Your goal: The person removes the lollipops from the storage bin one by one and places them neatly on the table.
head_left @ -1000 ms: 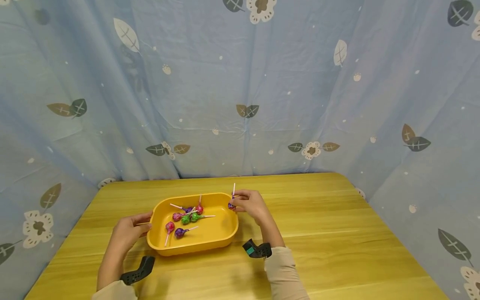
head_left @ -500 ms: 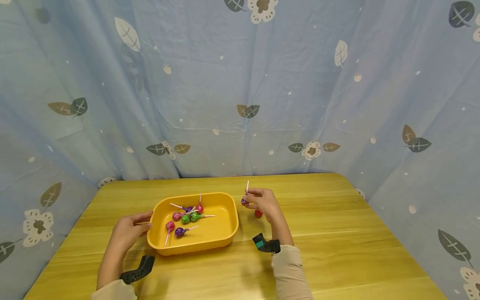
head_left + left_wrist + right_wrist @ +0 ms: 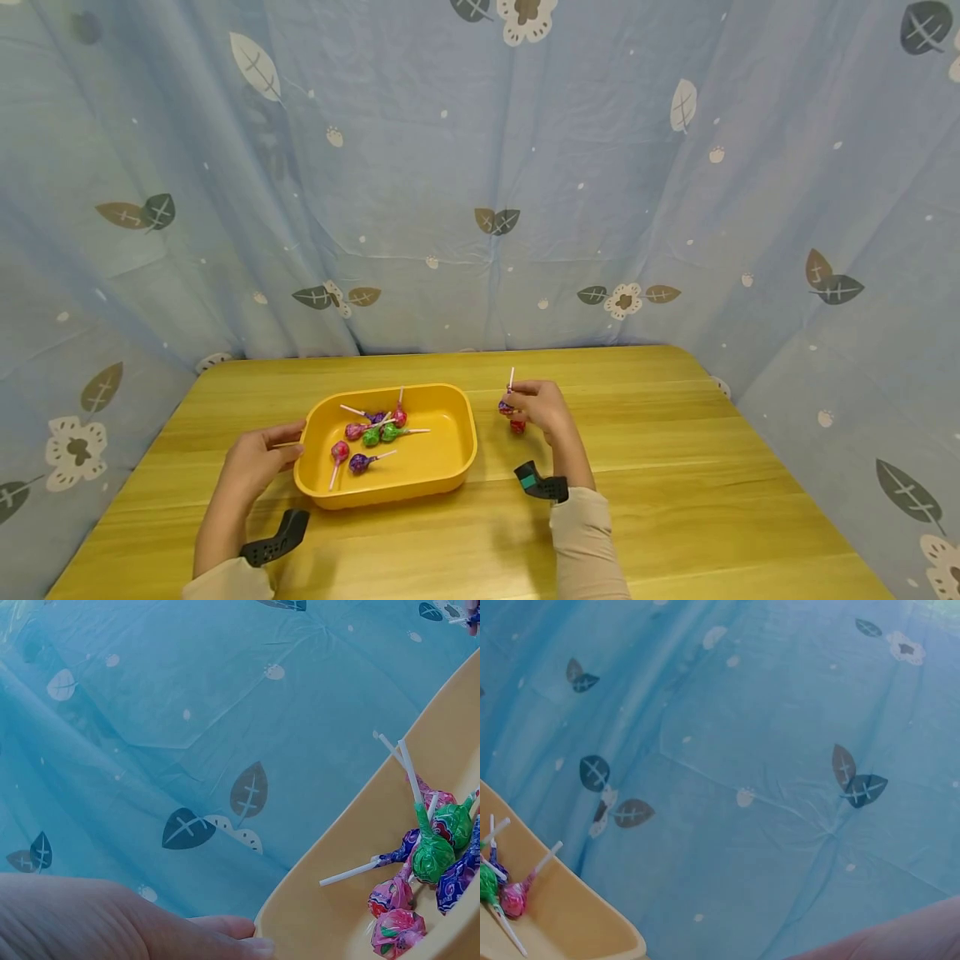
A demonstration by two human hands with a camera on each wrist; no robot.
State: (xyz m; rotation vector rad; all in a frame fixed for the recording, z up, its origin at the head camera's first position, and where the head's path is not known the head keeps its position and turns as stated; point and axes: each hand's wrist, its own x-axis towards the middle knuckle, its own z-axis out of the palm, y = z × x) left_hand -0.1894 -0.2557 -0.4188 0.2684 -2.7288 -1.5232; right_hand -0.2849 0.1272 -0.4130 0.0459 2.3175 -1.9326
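Note:
My right hand (image 3: 546, 410) pinches a purple-wrapped lollipop (image 3: 506, 407) head down, its white stick pointing up, just right of the yellow tray (image 3: 450, 454). Partly hidden under that hand, a red lollipop (image 3: 517, 426) lies on the table. At the tray's left end, my left hand (image 3: 255, 463) touches the outside of the rim with thumb and fingertips; the left wrist view shows this contact at the corner. Inside the tray are several lollipops: a green one (image 3: 371, 437), a pink one (image 3: 340, 452), a purple one (image 3: 359, 463) and others clustered toward the back.
The tray stands on a yellow wood-grain table (image 3: 675, 467). Behind the table's back edge hangs a blue curtain (image 3: 420, 183) printed with leaves and flowers. Each wrist wears a black camera mount, such as the right mount (image 3: 542, 483).
My right hand has moved right with the purple lollipop, from the tray's right rim to above the table. The red lollipop came into view beneath it. My left hand and the tray stayed put.

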